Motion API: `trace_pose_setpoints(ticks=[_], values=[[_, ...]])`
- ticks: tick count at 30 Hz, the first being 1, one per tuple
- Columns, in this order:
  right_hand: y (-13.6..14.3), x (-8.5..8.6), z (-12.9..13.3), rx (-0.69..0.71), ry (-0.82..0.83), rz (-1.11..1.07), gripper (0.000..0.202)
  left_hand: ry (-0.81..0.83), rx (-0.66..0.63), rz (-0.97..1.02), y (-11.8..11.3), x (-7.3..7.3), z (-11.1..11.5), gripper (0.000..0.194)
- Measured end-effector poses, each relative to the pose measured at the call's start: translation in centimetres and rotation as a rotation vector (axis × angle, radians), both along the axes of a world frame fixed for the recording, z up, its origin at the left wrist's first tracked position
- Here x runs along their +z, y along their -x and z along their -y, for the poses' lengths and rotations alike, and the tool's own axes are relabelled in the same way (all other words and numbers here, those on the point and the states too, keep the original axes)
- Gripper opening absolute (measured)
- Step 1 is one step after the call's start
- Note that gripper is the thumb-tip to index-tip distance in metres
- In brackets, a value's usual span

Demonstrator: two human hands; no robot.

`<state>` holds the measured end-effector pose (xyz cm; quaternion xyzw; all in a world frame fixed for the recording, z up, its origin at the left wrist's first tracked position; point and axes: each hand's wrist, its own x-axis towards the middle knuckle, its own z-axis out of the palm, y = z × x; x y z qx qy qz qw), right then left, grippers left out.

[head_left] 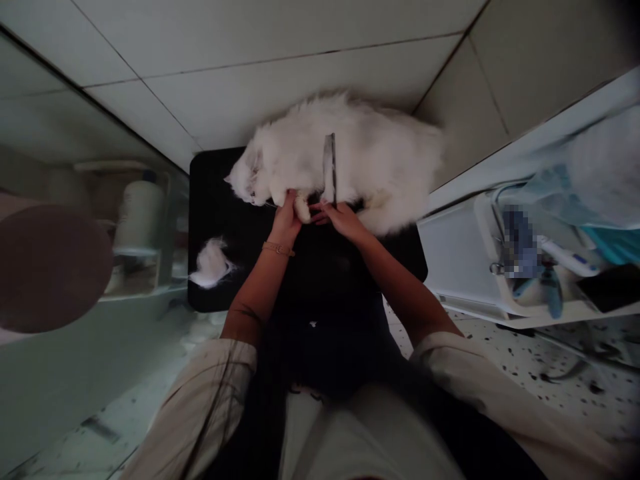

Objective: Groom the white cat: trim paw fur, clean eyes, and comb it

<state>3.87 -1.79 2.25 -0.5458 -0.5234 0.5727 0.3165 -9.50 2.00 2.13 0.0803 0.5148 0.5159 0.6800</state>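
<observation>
A long-haired white cat (380,147) lies on its side on a black tabletop (320,267), its head to the left. My left hand (287,219) is closed around one of its front paws (302,207). Beside that paw, my right hand (343,219) holds a narrow metal comb (329,167), which points away from me over the cat's body. Several fingers of this hand reach left toward the paw. The comb's lower end is partly hidden by the hand. A loose tuft of white fur (212,264) rests on the tabletop at the left.
A tiled wall (280,47) stands right behind the cat. To the right is a white trolley (455,267) with tools and a dark flat object (613,288). On the left, a rack (163,247) carries a white bottle (140,217), near a round brownish object (55,267).
</observation>
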Motion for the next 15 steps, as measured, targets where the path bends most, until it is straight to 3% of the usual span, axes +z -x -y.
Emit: trace_pose_setpoints(ticks=[4,9,12,15], values=[[-4.0,2.3,0.8,0.044,0.004,0.301,0.044,-0.033,-0.069,-0.093,0.3,0.1,-0.2,0.005],[-9.4,4.9,0.0,0.294,-0.274,0.819,0.024,-0.158,-0.202,-0.479,2.1,1.3,-0.7,0.012],[-10.2,7.2,-2.0,0.484,-0.378,0.991,0.014,-0.169,-0.270,-0.559,3.5,2.5,-1.6,0.017],[-8.5,10.4,-5.3,0.619,-0.486,1.127,0.020,-0.175,-0.361,-0.655,5.0,3.7,-3.0,0.020]])
